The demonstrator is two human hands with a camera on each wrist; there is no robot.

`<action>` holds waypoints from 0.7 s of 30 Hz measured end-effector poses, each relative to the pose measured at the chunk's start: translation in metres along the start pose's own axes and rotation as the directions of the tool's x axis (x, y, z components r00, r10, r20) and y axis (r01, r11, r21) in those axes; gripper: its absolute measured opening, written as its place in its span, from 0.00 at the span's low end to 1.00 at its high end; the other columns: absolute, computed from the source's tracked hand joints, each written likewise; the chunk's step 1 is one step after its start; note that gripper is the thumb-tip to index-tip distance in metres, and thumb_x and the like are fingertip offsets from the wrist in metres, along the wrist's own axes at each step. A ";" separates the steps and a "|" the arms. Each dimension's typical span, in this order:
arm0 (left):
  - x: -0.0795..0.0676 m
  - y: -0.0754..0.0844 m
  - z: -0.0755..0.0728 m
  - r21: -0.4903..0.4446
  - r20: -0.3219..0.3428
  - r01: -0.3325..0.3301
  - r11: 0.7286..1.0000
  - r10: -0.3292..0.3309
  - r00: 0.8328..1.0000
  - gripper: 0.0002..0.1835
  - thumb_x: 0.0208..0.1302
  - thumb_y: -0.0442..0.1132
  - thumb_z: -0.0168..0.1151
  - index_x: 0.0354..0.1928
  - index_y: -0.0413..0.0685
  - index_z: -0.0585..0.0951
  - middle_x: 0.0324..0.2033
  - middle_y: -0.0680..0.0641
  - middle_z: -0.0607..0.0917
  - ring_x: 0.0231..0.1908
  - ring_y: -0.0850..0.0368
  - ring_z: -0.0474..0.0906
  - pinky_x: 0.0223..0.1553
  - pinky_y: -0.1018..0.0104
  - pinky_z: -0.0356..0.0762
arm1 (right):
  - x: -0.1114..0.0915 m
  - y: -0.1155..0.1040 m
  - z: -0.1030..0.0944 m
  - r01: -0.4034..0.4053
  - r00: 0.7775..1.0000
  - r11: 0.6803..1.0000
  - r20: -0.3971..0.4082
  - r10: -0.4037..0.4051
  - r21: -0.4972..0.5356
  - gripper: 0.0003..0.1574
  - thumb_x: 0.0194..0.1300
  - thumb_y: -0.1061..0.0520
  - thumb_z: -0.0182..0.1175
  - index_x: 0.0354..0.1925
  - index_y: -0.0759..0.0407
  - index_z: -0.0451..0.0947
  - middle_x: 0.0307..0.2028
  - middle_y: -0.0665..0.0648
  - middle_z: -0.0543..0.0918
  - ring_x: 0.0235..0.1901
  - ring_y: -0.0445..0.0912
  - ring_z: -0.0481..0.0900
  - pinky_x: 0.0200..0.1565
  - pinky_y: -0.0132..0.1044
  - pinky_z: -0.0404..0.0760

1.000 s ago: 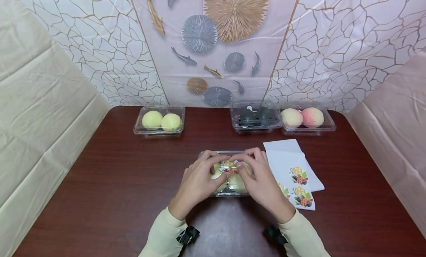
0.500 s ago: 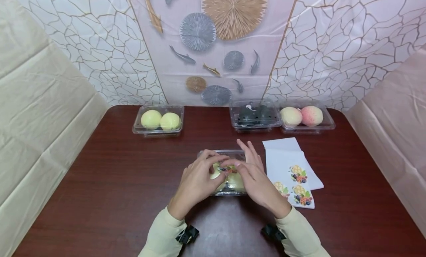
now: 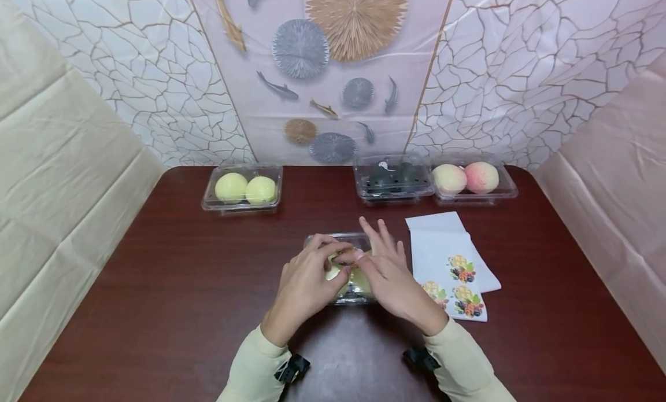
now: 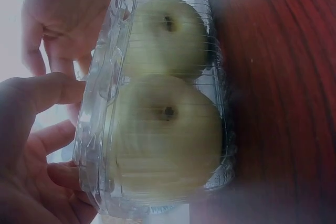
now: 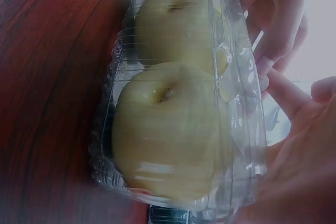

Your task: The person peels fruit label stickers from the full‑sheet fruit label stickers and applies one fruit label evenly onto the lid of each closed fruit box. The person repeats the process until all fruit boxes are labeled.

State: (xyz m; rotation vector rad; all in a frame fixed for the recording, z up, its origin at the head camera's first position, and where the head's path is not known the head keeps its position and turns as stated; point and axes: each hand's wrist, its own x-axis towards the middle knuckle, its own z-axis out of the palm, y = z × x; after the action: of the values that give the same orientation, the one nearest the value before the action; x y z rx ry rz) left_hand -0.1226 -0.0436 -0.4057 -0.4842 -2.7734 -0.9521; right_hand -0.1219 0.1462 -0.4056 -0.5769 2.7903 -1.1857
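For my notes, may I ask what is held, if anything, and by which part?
The left hand and right hand are at the container lid; whether either grips is unclear.

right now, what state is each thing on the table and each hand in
Front container: looks closed, pale fruits inside
Left rear container: looks closed, yellow-green fruits inside
Middle rear container: looks closed, dark contents inside
Right rear container: looks closed, peach-like fruits inside
Printed sheets: flat, overlapping
Left hand: fingers bent over the front container
Right hand: three fingers raised, index extended
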 end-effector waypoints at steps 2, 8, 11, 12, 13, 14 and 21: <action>0.000 0.000 0.000 0.001 -0.001 0.004 1.000 -0.004 1.000 0.19 0.62 0.45 0.75 0.57 0.63 0.89 0.53 0.59 0.83 0.35 0.67 0.79 0.25 0.66 0.73 | 0.000 -0.001 0.000 -0.006 1.000 1.000 0.006 0.006 -0.017 0.32 0.88 0.44 0.36 0.61 0.47 0.87 0.85 0.57 0.46 0.83 0.61 0.30 0.72 0.78 0.31; -0.001 0.000 0.001 0.011 -0.001 0.009 1.000 -0.009 1.000 0.19 0.62 0.46 0.75 0.57 0.63 0.89 0.53 0.59 0.83 0.34 0.67 0.78 0.24 0.67 0.72 | 0.001 -0.002 0.001 -0.034 0.999 0.998 0.009 0.035 -0.045 0.34 0.88 0.44 0.34 0.60 0.48 0.88 0.85 0.57 0.47 0.83 0.62 0.30 0.71 0.80 0.31; -0.001 -0.001 0.002 0.014 -0.003 0.015 1.000 -0.015 1.000 0.20 0.62 0.46 0.75 0.56 0.64 0.89 0.53 0.60 0.83 0.33 0.68 0.78 0.23 0.67 0.71 | 0.000 -0.004 0.001 -0.064 0.998 0.997 0.012 0.064 -0.036 0.35 0.89 0.44 0.33 0.59 0.48 0.88 0.85 0.58 0.47 0.83 0.63 0.29 0.70 0.81 0.32; -0.001 -0.001 0.002 0.015 -0.005 0.016 1.000 -0.016 1.000 0.20 0.61 0.45 0.75 0.56 0.63 0.89 0.53 0.60 0.83 0.33 0.68 0.78 0.23 0.67 0.71 | 0.000 -0.004 0.001 -0.076 0.997 0.997 0.014 0.076 -0.026 0.35 0.89 0.44 0.33 0.59 0.48 0.89 0.85 0.58 0.47 0.83 0.63 0.29 0.70 0.81 0.32; -0.001 -0.001 0.002 0.014 -0.005 0.018 1.000 -0.017 1.000 0.20 0.61 0.45 0.75 0.56 0.64 0.89 0.53 0.60 0.83 0.33 0.68 0.78 0.23 0.67 0.71 | 0.000 -0.004 0.000 -0.090 0.996 0.996 0.014 0.090 -0.015 0.36 0.89 0.44 0.32 0.58 0.47 0.89 0.85 0.59 0.47 0.83 0.62 0.28 0.70 0.81 0.32; -0.001 -0.001 0.002 0.012 -0.004 0.018 1.000 -0.018 1.000 0.20 0.61 0.45 0.75 0.56 0.64 0.89 0.53 0.60 0.83 0.33 0.68 0.77 0.23 0.67 0.71 | 0.000 -0.004 -0.001 -0.102 0.995 0.995 0.012 0.102 -0.001 0.37 0.89 0.43 0.31 0.58 0.47 0.89 0.85 0.59 0.47 0.83 0.62 0.28 0.70 0.81 0.31; 0.000 0.001 0.003 0.000 0.005 0.013 1.000 -0.013 1.000 0.20 0.61 0.44 0.75 0.56 0.63 0.89 0.53 0.59 0.83 0.32 0.67 0.77 0.22 0.66 0.70 | -0.009 0.001 -0.009 -0.153 0.987 0.986 -0.031 0.156 0.063 0.39 0.89 0.43 0.30 0.53 0.46 0.91 0.83 0.63 0.51 0.83 0.65 0.31 0.70 0.81 0.34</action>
State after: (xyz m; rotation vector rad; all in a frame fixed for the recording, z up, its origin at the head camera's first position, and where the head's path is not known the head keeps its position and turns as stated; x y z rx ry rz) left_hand -0.1225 -0.0410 -0.4075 -0.4697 -2.7850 -0.9546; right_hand -0.1158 0.1557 -0.4006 -0.3307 2.7577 -1.2550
